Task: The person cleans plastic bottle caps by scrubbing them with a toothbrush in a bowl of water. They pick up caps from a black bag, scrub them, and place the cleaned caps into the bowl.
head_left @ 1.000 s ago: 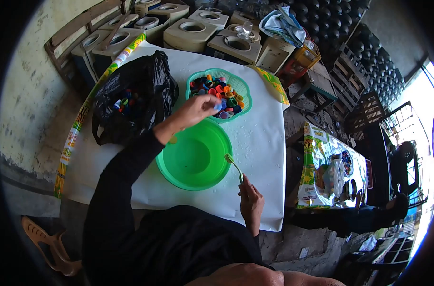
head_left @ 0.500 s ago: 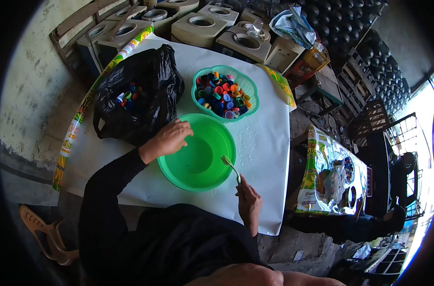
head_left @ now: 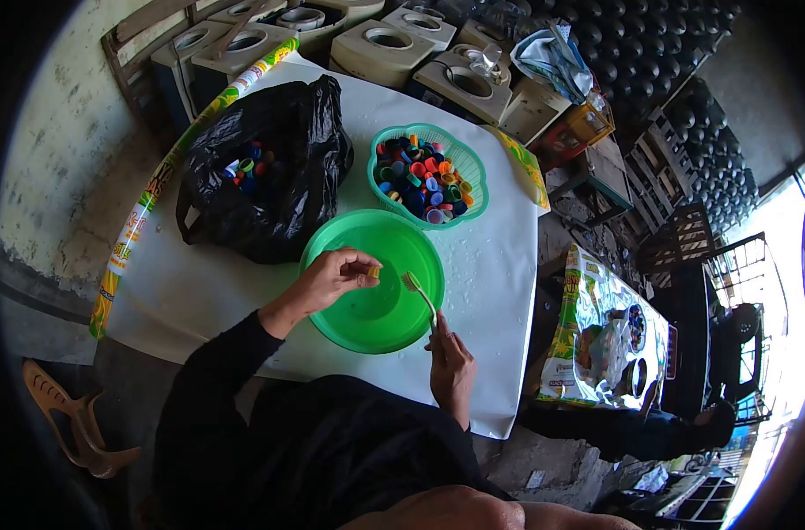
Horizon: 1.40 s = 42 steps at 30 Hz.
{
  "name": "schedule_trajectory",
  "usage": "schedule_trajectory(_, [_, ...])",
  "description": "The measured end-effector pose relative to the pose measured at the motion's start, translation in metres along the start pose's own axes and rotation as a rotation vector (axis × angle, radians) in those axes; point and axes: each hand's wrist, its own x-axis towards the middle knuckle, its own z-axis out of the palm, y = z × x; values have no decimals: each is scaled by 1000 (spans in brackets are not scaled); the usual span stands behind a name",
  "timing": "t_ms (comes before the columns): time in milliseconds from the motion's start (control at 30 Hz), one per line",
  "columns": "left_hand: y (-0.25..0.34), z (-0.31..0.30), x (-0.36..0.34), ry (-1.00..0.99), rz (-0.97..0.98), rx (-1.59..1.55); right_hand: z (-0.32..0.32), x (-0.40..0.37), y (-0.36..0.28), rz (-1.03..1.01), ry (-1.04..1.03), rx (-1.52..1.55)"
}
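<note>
My left hand (head_left: pixel 336 281) is over the left side of a bright green basin (head_left: pixel 420 329), its fingers pinched on a small yellow cap (head_left: pixel 373 273). A toothbrush (head_left: pixel 423 296) is gripped in my right hand (head_left: pixel 453 367) at the basin's lower right edge, with its bristles over the basin. Behind the basin, a light green basket (head_left: pixel 479 177) holds many coloured bottle caps (head_left: pixel 433 181). To the left lies an open black plastic bag (head_left: pixel 309 168) with more coloured caps (head_left: pixel 252 170) inside.
Water drops dot the white table cover (head_left: pixel 499 300). Beige machine casings (head_left: pixel 389 53) stand beyond the table. An orange-brown plastic chair (head_left: pixel 75 420) is at the lower left. Another person (head_left: pixel 632 428) is at a second covered table (head_left: pixel 566 353) on the right.
My left hand has moved from the basin's upper left edge further over the basin, and a yellow cap now shows in its fingers. My right hand still holds the toothbrush, shifted slightly left.
</note>
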Motion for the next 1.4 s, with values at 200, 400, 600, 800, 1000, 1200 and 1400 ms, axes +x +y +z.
schedule_trajectory(200, [-13,27,-10,32,8,-380,-1,-4,-11,45,-159,-162])
schedule_trajectory(400, [-11,32,-15,63,31,-347,-1,-5,-12,-5,-51,-152])
schedule_trajectory(600, [-17,28,-14,50,35,-388,2,-6,-10,-44,46,-140])
schedule_trajectory(800, [-20,25,-11,25,60,-337,2,-2,-9,36,90,-124])
schedule_trajectory(1000, [-17,27,-12,5,36,-360,-1,-2,-11,-15,9,-169])
schedule_trajectory(1200, [-15,28,-11,76,88,-184,-4,2,-20,3,-92,-230])
schedule_trajectory(1400, [-1,27,-15,186,155,35,-6,39,-39,-62,62,-335])
